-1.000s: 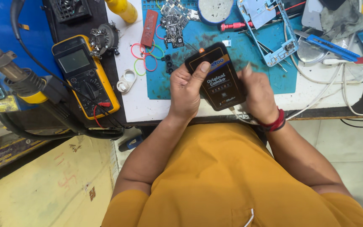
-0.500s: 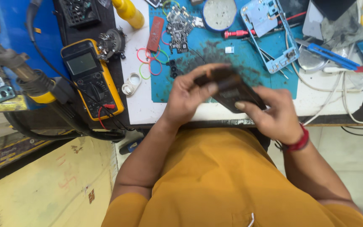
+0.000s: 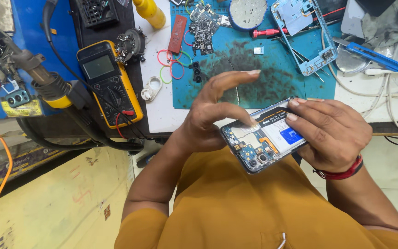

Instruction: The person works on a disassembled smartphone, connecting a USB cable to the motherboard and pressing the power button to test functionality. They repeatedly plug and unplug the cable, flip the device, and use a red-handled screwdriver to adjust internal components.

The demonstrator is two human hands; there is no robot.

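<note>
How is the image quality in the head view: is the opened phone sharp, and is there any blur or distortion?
Head view: even, bright light; the opened phone is sharp enough to show its boards; the left hand and right hand show no clear motion blur; wide-angle bending appears at the edges, near the multimeter.

The opened phone [image 3: 266, 140] has been turned over: a second ago its dark back face was shown, and now the bare inside is seen, with circuit board, camera modules and a blue-labelled battery. It has been brought down off the bench edge and is held lower, over the lap. The grip has been passed to the right hand [image 3: 330, 133], wrapped around the right end. The left hand [image 3: 213, 117] has been loosened; one fingertip is laid on the board, the other fingers [image 3: 236, 78] spread upward.
</note>
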